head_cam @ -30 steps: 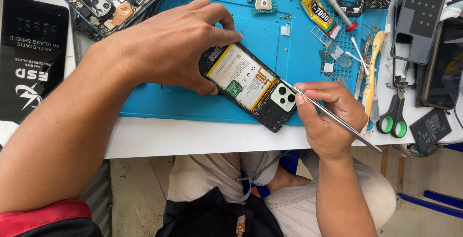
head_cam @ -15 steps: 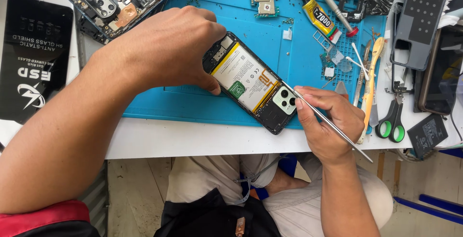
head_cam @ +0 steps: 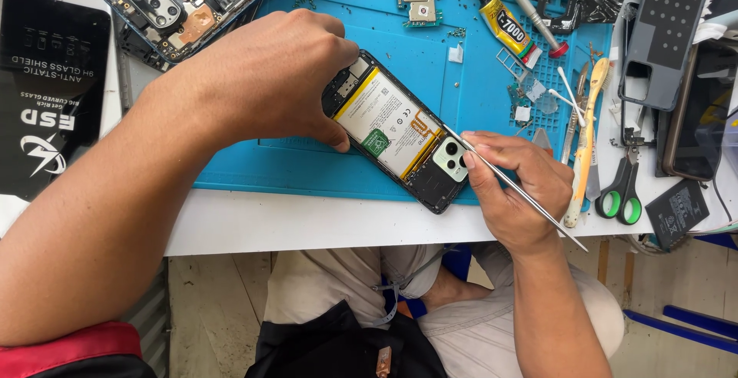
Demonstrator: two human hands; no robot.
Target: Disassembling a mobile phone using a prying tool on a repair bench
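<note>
An opened smartphone (head_cam: 400, 128) with its back cover off lies slanted on a blue work mat (head_cam: 461, 93), showing a white battery and a camera block. My left hand (head_cam: 269, 78) presses down on the phone's upper end and holds it. My right hand (head_cam: 515, 186) grips thin metal tweezers (head_cam: 523, 193) like a pen, their tip touching the phone beside the camera block.
Another opened phone (head_cam: 169, 1) lies at the top left, next to a black packet (head_cam: 46, 86). A yellow glue tube (head_cam: 507, 28), a screwdriver (head_cam: 530, 13), green-handled scissors (head_cam: 619, 186), a grey back cover (head_cam: 665, 32) and small parts lie to the right. The table's front edge runs just below the phone.
The view has shifted slightly; both hands and the phone sit a bit higher in the view. The tweezers' tip stays by the camera block.
</note>
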